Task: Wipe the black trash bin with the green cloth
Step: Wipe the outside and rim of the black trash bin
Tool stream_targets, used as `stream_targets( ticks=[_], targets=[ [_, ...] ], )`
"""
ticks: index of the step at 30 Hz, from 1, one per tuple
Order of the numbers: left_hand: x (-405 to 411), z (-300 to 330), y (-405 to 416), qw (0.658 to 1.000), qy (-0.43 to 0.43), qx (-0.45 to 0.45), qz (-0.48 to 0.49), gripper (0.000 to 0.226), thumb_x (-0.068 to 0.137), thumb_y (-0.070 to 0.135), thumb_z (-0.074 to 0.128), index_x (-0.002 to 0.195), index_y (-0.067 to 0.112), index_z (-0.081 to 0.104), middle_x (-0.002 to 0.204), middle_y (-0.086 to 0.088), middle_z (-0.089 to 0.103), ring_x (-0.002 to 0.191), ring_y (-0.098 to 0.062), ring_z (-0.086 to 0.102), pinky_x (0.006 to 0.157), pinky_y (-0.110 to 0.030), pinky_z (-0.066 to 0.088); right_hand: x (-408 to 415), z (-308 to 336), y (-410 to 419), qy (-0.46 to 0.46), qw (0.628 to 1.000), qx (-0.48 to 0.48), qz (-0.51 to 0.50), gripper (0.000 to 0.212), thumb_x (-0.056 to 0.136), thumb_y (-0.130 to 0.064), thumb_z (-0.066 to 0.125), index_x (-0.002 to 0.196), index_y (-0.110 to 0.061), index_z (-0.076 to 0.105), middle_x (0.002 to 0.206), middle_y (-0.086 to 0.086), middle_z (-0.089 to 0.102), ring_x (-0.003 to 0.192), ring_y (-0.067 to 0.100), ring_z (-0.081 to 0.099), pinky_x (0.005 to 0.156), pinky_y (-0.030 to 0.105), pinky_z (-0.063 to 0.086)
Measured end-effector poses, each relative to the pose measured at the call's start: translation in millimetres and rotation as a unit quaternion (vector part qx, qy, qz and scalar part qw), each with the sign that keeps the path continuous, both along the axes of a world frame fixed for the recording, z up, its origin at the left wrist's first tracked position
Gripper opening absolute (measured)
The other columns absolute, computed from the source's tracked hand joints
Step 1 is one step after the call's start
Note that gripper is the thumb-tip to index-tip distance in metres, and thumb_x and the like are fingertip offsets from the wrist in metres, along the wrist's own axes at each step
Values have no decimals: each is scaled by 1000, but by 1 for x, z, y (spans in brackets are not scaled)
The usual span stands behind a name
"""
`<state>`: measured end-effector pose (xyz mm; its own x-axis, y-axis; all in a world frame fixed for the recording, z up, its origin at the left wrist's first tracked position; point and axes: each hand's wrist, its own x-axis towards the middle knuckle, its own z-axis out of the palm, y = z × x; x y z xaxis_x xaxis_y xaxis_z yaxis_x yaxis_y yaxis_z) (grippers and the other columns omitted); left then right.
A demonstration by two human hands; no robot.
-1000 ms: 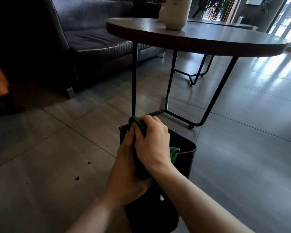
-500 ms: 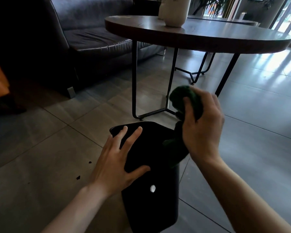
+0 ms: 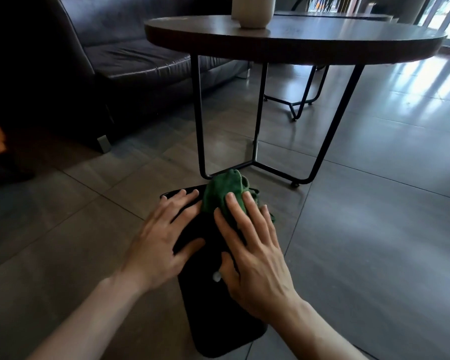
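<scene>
Head camera view, looking down: a black trash bin [image 3: 213, 302] lies tipped on the grey tiled floor [image 3: 63, 255], its open rim toward the foot of a round side table [image 3: 294, 40], its broad side facing up. The person's left hand [image 3: 161, 242] lies flat with fingers spread on the bin's left upper side, gripping nothing. The right hand [image 3: 255, 258] also lies flat, fingers pinning a bunched green cloth [image 3: 225, 192] against the bin near its rim. The bin looks like light, stiff plastic, smooth and likely to slide on the tiles, so bracing it by its flat side seems sensible. The cloth looks soft and limp, best held under a flat palm. A small pale mark [image 3: 216, 276] shows on the bin's side.
</scene>
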<state>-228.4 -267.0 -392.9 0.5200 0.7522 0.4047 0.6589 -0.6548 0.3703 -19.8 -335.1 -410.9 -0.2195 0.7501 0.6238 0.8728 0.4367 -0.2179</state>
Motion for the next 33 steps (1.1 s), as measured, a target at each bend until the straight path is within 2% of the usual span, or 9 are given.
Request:
stream_targets(
  ticks=[3, 5, 9, 15, 19, 23, 28, 30, 33],
  targets=[
    [-5, 4, 6, 1000, -14, -25, 10, 68, 92, 46, 56, 156, 41, 33, 163, 19, 31, 155, -7, 23, 128, -32, 9, 3, -7, -1, -11, 1000, -19, 22, 63, 92, -19, 49, 154, -16, 45, 169, 9, 25, 158, 32, 16, 116, 53, 41],
    [-7, 5, 7, 999, -17, -33, 9, 71, 91, 40, 61, 155, 42, 33, 162, 21, 32, 154, -6, 23, 128, -32, 9, 7, -9, 3, -3, 999, -18, 31, 59, 98, -19, 54, 156, -21, 43, 169, 8, 26, 157, 30, 21, 111, 47, 49],
    [-8, 5, 9, 999, -24, -42, 12, 71, 91, 37, 63, 156, 39, 34, 162, 19, 33, 155, -7, 23, 129, -40, 11, 8, 0, 13, -16, 1000, -20, 15, 71, 94, -18, 68, 158, -25, 37, 166, 8, 30, 149, 28, 35, 98, 39, 56],
    [-9, 8, 9, 997, -41, -64, 11, 69, 89, 30, 63, 153, 39, 40, 161, 16, 37, 154, -8, 24, 128, -48, 13, 0, -6, 1, 15, 1000, 2, 11, 38, 99, -20, 56, 135, -15, 66, 139, 12, 61, 113, 30, 63, 82, 41, 61],
    [-8, 8, 11, 996, -47, -76, 8, 67, 91, 32, 60, 154, 44, 37, 161, 18, 34, 155, -6, 20, 128, -48, 11, 1, -47, -37, -82, 992, 6, 91, 33, 103, -14, 58, 135, -16, 66, 140, 12, 62, 115, 30, 63, 95, 36, 54],
    [-8, 4, 11, 996, -59, -72, -2, 66, 91, 31, 60, 152, 45, 39, 160, 20, 35, 155, -6, 19, 129, -45, 10, 1, -70, -53, -172, 977, 25, 120, 35, 103, -12, 50, 131, -19, 69, 137, 11, 66, 115, 32, 69, 84, 39, 60],
    [-5, 4, 11, 996, -63, -71, 1, 64, 92, 28, 60, 151, 44, 41, 159, 19, 37, 155, -7, 21, 129, -45, 10, 7, -32, -11, -35, 999, 21, 24, 42, 96, -6, 65, 137, -13, 65, 147, 14, 57, 127, 37, 57, 100, 47, 56],
    [-5, 4, 10, 995, -63, -74, 6, 65, 92, 27, 59, 152, 45, 40, 160, 18, 37, 155, -7, 21, 129, -44, 10, 6, -13, 9, 29, 999, 24, -40, 48, 93, 1, 63, 140, -11, 62, 150, 14, 54, 127, 35, 54, 97, 44, 57],
    [-6, 5, 9, 995, -60, -77, 7, 64, 92, 27, 58, 152, 44, 40, 160, 18, 37, 155, -8, 22, 129, -45, 10, -2, -15, 6, 28, 999, 8, -34, 55, 94, -3, 60, 147, -12, 55, 155, 15, 47, 130, 37, 51, 95, 47, 58]
  ],
)
